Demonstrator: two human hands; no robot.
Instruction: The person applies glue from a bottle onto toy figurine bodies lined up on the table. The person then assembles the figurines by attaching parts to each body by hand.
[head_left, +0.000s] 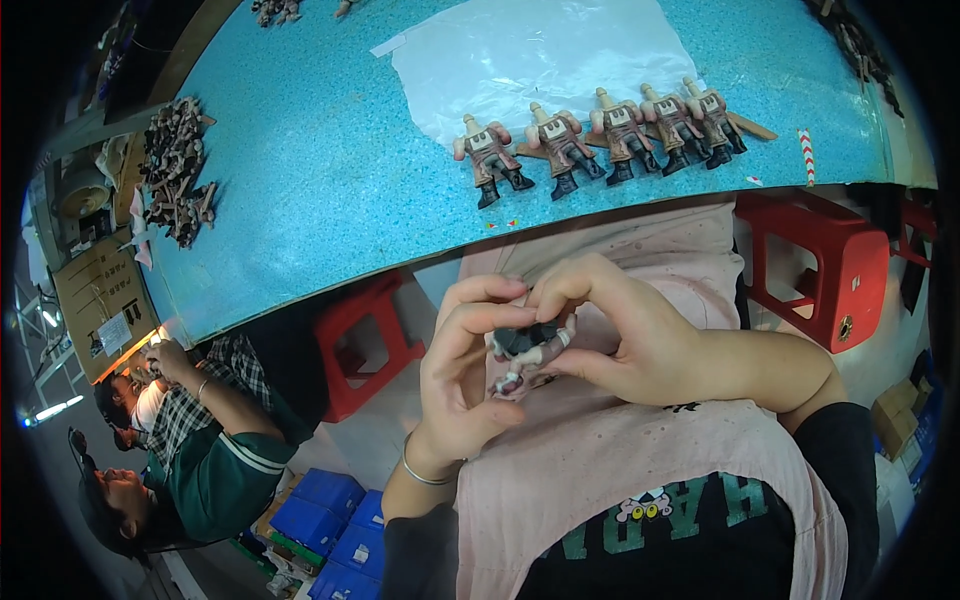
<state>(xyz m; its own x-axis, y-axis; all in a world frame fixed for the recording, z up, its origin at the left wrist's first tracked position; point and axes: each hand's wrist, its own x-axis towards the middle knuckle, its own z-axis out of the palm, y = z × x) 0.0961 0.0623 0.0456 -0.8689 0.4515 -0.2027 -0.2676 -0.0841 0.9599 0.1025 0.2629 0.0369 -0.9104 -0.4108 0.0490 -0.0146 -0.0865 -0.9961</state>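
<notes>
1. Blue table [320, 150]: beyond the fingertips, its near edge close enough, I judge, for an easy reach.
2. Pink apron [620, 450]: below the fingers, likely guarding clothes.
3. Plastic sheet [540, 50]: farther beyond the fingers, perhaps protecting the tabletop.
4. Row of five figures [620, 140]: ahead of the fingers, side by side, probably so each stays distinct.
5. Left hand [450, 350]: fingers curled, half closed around the piece, seemingly steadying it. Right hand [640, 330]: thumb and forefinger pinched narrowly onto it, apparently for finer control.
6. Small painted piece [545, 350]: between both hands' fingertips, above the apron.
</notes>
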